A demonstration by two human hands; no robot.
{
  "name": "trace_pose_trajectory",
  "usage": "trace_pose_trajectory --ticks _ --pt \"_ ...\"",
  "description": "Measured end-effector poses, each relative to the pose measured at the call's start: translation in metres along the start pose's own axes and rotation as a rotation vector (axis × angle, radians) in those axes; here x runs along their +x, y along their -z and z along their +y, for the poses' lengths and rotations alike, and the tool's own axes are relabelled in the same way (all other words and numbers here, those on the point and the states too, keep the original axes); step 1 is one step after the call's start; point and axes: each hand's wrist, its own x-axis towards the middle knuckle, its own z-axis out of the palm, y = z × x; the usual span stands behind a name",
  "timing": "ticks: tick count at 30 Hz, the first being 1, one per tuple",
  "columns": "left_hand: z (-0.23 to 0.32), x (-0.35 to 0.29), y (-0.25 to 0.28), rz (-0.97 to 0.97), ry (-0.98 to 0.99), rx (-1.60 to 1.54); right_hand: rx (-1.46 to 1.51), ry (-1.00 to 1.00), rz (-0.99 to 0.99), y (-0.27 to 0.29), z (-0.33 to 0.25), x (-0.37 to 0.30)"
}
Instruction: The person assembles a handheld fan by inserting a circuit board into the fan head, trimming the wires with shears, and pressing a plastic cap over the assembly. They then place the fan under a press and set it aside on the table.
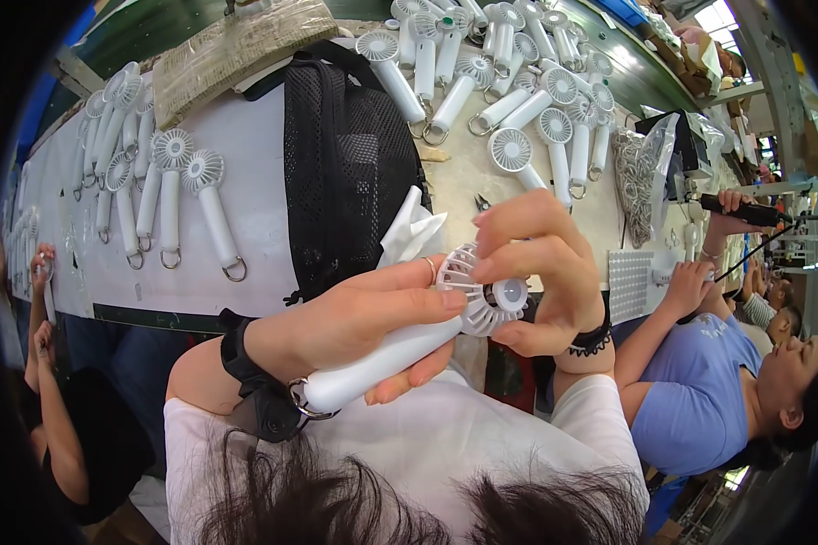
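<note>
A white handheld fan (382, 361) lies slantwise across my body, its handle end with a metal ring toward the lower left. My left hand (350, 313) is closed round the handle, thumb along its top near the fan head. The fingers of my right hand (554, 263) curl about the round slatted grille (483, 318) of the fan head, gripping it from the right. A pale round hub shows at the grille's right side, with a dark gap beside it. My right fingers partly hide the grille. A crumpled white tissue (413, 229) is just beyond my left fingers.
A black mesh bag (347, 173) lies on the table. Several white fans (214, 218) rest to its left, and more (509, 150) are piled behind. A heap of metal rings (636, 186) lies right. Co-workers sit on both sides; the right one holds a black tool (743, 211).
</note>
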Motion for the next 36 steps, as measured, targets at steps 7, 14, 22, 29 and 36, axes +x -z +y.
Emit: trace_pose_trajectory --ticks 7,14,22,29,36 --pt "0.002 -0.002 -0.006 0.047 -0.036 0.055 -0.243 0.039 0.044 0.010 -0.007 -0.006" --pt "0.005 -0.003 -0.010 0.074 -0.011 -0.013 -0.056 -0.027 0.096 0.008 -0.005 -0.013" --pt "0.007 -0.004 -0.005 0.035 0.032 0.006 -0.104 0.040 -0.020 0.016 -0.001 -0.005" --pt "0.006 -0.003 -0.003 0.074 0.029 0.038 -0.224 0.090 -0.027 0.015 -0.008 -0.001" --pt "0.006 -0.001 -0.006 0.016 0.035 -0.005 -0.121 0.073 0.157 0.011 -0.001 -0.013"
